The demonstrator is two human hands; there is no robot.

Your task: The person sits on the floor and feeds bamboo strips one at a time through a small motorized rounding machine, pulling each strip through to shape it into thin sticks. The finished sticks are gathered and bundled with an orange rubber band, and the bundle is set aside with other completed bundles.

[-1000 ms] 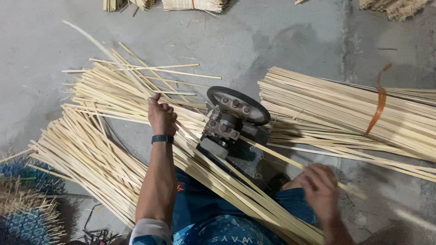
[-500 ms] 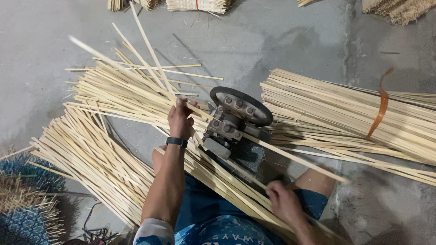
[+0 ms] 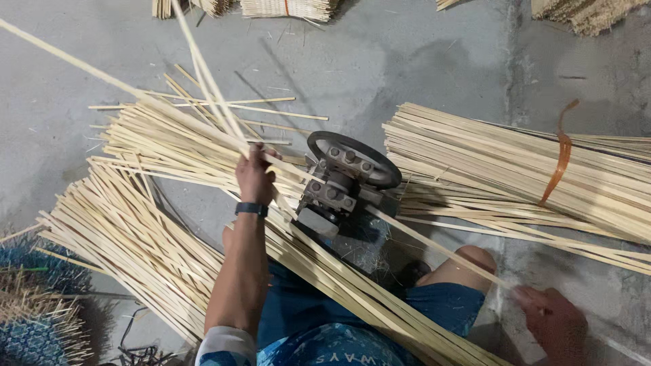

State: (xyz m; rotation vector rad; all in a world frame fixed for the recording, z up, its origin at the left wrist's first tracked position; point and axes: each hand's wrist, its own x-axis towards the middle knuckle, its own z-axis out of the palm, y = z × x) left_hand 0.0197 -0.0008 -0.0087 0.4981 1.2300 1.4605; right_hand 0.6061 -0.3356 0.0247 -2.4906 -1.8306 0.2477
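Left hand (image 3: pixel 254 175) was clamped on a few bamboo strips (image 3: pixel 203 81) beside the splitter machine (image 3: pixel 342 183). Right hand (image 3: pixel 553 322) pinched one long strip (image 3: pixel 434 247), kinda blurry though.

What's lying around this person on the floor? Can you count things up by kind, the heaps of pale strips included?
Small grey wheel machine: 1
Big heaps of pale strips on the floor: 3, one at left, one under the left hand, one tied with an orange band at right
Black wristband: 1
Total: 6, counting the band
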